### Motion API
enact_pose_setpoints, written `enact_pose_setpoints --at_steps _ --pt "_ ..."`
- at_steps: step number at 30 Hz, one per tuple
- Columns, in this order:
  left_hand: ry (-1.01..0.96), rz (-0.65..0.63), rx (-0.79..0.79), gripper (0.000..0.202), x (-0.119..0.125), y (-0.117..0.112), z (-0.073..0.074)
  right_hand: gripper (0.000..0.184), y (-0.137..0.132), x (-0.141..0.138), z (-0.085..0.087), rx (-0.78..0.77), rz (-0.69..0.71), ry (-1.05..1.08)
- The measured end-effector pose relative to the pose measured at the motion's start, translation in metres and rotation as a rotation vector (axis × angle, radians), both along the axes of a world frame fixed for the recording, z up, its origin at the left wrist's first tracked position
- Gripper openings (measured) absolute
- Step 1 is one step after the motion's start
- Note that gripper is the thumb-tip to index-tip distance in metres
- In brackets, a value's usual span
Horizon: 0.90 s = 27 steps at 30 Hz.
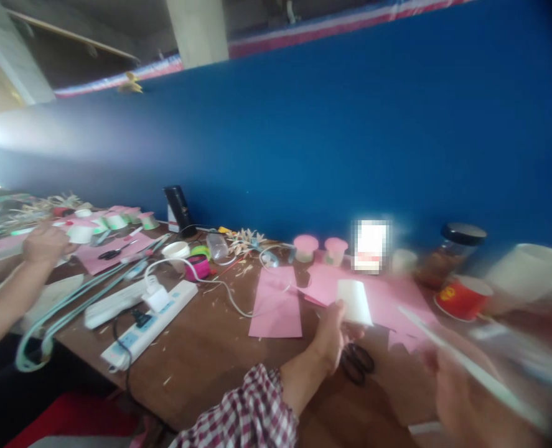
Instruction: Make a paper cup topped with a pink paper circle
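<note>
My left hand (334,336) is closed around a white paper cup (354,300), held upside down above the table. In my right hand (457,386), smeared by motion, is a long thin pale strip (448,348) that slants across the fingers; its kind cannot be made out. Black-handled scissors (357,364) lie just below my left hand, their blades hidden. Pink paper (378,292) spreads behind the cup, with a separate pink sheet (276,305) to its left. Two cups topped with pink discs (306,246) stand at the back.
A white power strip (152,326) with plugs and cables lies left of centre. A co-worker's hand (46,246) is at far left, near more cups. A red cup (463,298) and a dark-lidded jar (460,239) stand right, before the blue partition (327,137).
</note>
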<state>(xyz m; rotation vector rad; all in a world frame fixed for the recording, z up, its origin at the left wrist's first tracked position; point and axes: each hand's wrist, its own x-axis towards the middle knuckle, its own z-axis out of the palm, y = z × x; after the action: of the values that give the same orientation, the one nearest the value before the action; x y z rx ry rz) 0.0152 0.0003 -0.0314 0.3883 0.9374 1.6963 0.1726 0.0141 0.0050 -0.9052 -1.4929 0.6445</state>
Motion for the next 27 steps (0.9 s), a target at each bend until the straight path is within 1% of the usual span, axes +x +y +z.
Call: enact_pose_setpoints --at_steps 1,4,7,10,12,16,19,21,24,27 --pt "-0.032 -0.001 -0.033 0.057 0.000 0.000 0.001 0.039 -0.002 -0.001 0.002 0.000 0.026 0.018" --pt "-0.062 -0.002 -0.035 0.054 0.000 -0.002 0.007 0.030 -0.005 -0.001 0.001 0.005 0.115 0.085" --pt "-0.093 -0.008 -0.039 0.051 0.000 -0.005 0.015 0.020 -0.008 0.000 -0.004 -0.011 0.113 0.059" --pt "-0.120 0.006 -0.086 0.047 0.002 -0.006 0.021 0.016 -0.010 0.000 -0.008 -0.009 0.113 -0.015" --pt "-0.118 -0.002 -0.115 0.046 0.003 -0.007 0.022 0.014 -0.012 -0.001 -0.007 -0.004 0.132 -0.052" --pt "-0.095 -0.056 -0.100 0.044 0.003 -0.008 0.018 0.012 -0.014 -0.004 -0.002 -0.026 0.200 -0.017" --pt "-0.014 -0.092 -0.063 0.049 0.002 -0.007 0.012 0.011 -0.013 -0.005 -0.001 -0.007 0.225 -0.027" --pt "0.058 -0.084 -0.053 0.052 0.001 -0.007 0.005 0.010 -0.012 -0.004 -0.003 0.002 0.216 -0.058" --pt "0.136 -0.037 -0.062 0.054 0.001 -0.006 -0.003 0.010 -0.010 -0.003 -0.007 -0.003 0.213 -0.061" --pt "0.181 0.000 -0.082 0.054 0.003 -0.008 -0.005 0.009 -0.009 -0.002 -0.010 -0.023 0.228 -0.046"
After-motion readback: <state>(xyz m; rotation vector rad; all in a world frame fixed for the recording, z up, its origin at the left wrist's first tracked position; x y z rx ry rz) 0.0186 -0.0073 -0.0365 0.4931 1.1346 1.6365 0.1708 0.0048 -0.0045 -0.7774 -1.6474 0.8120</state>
